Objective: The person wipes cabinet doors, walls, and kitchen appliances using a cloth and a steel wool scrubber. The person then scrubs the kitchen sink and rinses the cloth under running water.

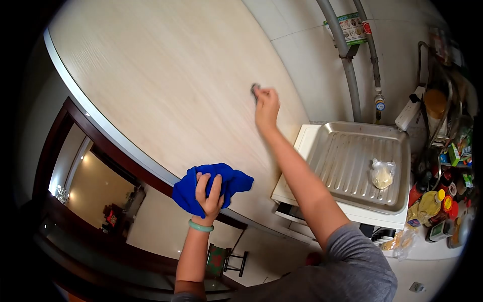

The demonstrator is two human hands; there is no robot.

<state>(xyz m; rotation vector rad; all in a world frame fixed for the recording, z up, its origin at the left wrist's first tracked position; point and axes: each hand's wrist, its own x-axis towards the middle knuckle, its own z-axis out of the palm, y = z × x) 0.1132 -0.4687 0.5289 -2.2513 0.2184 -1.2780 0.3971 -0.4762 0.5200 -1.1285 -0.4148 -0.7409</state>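
Observation:
A blue cloth is pressed against the lower edge of a pale wood-grain door panel. My left hand, with a pale green bangle at the wrist, grips that cloth with bent fingers. Farther up and to the right, my right hand has its fingers closed on a small dark knob on the same panel. The knob is partly covered by the fingertips.
A ribbed metal tray holding a small plastic bag lies on a white appliance at right. Grey pipes run down the tiled wall. Bottles crowd the far right. A dark-framed doorway is at left.

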